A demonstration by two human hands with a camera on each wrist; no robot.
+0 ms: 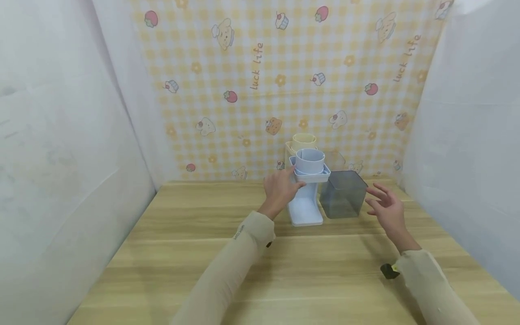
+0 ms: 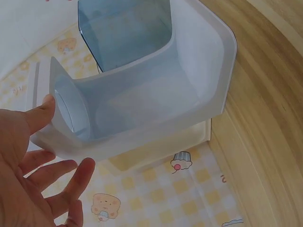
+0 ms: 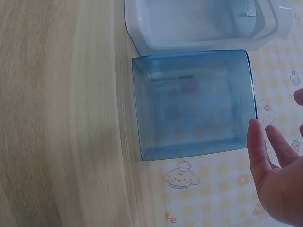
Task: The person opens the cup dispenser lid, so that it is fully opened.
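Observation:
A pale blue-white plastic stand [image 1: 305, 205] with a round cup [image 1: 310, 161] in its top tray stands on the wooden table. At the left side of that tray is my left hand [image 1: 280, 187], its thumb against the tray and its other fingers spread loosely alongside, seen close in the left wrist view. Beside the stand on the right sits a see-through grey-blue box [image 1: 343, 198]. My right hand [image 1: 387, 210] is at the box's upper right edge, fingers extended. In the right wrist view one fingertip [image 3: 254, 125] is at the box's rim; contact is unclear.
Behind the blue-white stand is a similar cream-yellow one with its round cup [image 1: 304, 141], mostly hidden, and a clear box [image 1: 335, 160] beside it. A checked cloth [image 1: 227, 149] hangs at the back of the table [image 1: 203, 212]. White sheets [image 1: 81, 113] hang at both sides.

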